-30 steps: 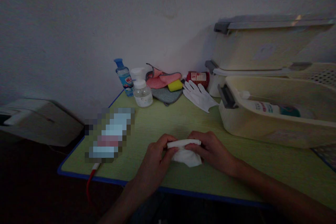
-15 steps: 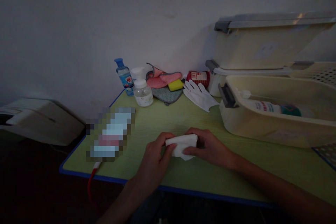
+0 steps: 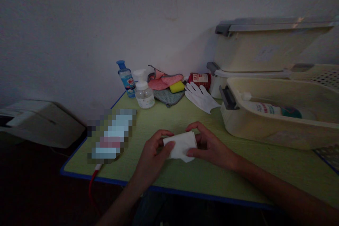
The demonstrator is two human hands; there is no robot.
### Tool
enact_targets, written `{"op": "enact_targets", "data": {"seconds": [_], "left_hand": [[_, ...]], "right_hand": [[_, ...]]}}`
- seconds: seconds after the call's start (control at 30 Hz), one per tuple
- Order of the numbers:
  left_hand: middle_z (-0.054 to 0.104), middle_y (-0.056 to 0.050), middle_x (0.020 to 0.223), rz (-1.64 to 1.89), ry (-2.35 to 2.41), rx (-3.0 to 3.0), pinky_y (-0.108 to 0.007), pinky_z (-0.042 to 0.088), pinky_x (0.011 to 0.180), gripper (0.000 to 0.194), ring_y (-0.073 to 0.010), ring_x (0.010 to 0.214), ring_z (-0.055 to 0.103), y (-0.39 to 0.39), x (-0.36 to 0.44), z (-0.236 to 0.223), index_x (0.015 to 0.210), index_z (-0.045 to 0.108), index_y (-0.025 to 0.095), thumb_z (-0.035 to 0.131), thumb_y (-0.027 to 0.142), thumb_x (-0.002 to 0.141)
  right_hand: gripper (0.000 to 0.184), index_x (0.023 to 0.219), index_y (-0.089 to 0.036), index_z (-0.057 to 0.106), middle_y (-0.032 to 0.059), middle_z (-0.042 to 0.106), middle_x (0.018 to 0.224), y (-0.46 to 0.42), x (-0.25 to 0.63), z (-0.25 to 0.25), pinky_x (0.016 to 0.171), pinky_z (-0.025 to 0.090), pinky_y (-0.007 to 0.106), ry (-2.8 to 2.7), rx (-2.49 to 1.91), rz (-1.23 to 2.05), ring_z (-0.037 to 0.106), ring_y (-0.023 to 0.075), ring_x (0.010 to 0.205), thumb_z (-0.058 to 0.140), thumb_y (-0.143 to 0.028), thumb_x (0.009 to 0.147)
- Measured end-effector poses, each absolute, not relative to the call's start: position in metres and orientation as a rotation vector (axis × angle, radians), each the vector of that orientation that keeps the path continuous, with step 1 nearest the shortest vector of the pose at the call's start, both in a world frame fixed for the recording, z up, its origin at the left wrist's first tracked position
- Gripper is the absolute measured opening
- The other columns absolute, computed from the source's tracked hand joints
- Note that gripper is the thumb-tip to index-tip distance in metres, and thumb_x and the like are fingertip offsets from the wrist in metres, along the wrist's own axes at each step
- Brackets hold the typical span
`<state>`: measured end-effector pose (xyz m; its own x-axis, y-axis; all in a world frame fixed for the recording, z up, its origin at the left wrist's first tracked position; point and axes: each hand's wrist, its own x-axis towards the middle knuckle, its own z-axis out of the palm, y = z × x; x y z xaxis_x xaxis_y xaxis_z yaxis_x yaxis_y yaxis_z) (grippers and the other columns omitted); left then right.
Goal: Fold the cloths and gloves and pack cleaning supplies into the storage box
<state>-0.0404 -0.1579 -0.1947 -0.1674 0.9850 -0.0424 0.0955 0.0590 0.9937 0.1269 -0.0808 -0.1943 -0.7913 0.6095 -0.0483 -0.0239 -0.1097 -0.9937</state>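
Observation:
Both my hands hold a folded white cloth point(image 3: 180, 145) just above the green table point(image 3: 169, 173), near its front edge. My left hand point(image 3: 153, 152) pinches its left side with thumb on top. My right hand point(image 3: 208, 144) grips its right side, fingers curled over the top edge. The room is dim.
At the back stand a blue-capped bottle point(image 3: 126, 78), a clear pump bottle point(image 3: 143, 90), pink and grey cloths with a yellow sponge point(image 3: 176, 86), a red can point(image 3: 200, 79) and a white glove point(image 3: 201, 97). A cream lidded bin point(image 3: 278, 127) holding a bottle fills the right. A blurred-out item point(image 3: 111, 136) lies left.
The cloth has been turned from edge-up to a flatter face-up fold, and both hands have shifted slightly away from me with it.

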Motion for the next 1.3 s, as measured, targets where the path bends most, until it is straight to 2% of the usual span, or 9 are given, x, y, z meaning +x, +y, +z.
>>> {"op": "enact_targets", "data": {"seconds": [0.27,0.57,0.9,1.07,1.3], "left_hand": [[0.062,0.001,0.063,1.274,1.343,1.013,-0.017,0.038,0.046,0.034,-0.0101,0.051,0.054,-0.157,-0.043,-0.196,0.091,0.051,0.016,0.063,0.039,0.069],[0.068,-0.004,0.085,1.220,1.292,1.081,-0.025,0.049,0.065,0.037,-0.0167,0.077,0.064,-0.158,-0.043,-0.196,0.096,0.048,0.016,0.065,0.030,0.067],[0.068,-0.003,0.078,1.237,1.358,1.130,-0.026,0.050,0.064,0.032,-0.0167,0.073,0.064,-0.154,-0.041,-0.192,0.091,0.050,0.014,0.064,0.026,0.064],[0.068,-0.003,0.079,1.206,1.324,1.140,-0.027,0.051,0.064,0.036,-0.0163,0.071,0.064,-0.151,-0.042,-0.192,0.094,0.051,0.014,0.066,0.024,0.062],[0.069,-0.002,0.075,1.169,1.244,1.223,-0.027,0.052,0.062,0.043,-0.0156,0.066,0.065,-0.149,-0.043,-0.153,0.098,0.051,0.013,0.068,0.021,0.060]], "right_hand": [[0.049,0.095,-0.022,0.036,-0.0053,0.061,0.072,-0.081,0.129,-0.195,0.060,0.046,0.022,-1.745,-0.672,1.937,0.061,0.0106,0.067,0.073,-0.026,0.064],[0.047,0.092,-0.021,0.037,-0.0053,0.061,0.071,-0.078,0.129,-0.196,0.056,0.042,0.019,-1.712,-0.676,1.913,0.058,0.0083,0.062,0.074,-0.031,0.064],[0.036,0.086,-0.018,0.045,-0.0014,0.058,0.076,-0.078,0.130,-0.195,0.059,0.045,0.023,-1.862,-0.706,1.796,0.057,0.0105,0.069,0.070,-0.036,0.066],[0.035,0.082,-0.017,0.046,-0.0029,0.057,0.069,-0.077,0.132,-0.191,0.055,0.042,0.021,-1.882,-0.744,1.731,0.055,0.0094,0.062,0.070,-0.035,0.064],[0.029,0.078,-0.017,0.046,-0.0040,0.055,0.066,-0.085,0.138,-0.149,0.054,0.041,0.021,-1.929,-0.741,1.604,0.053,0.0083,0.058,0.068,-0.029,0.064]]}}
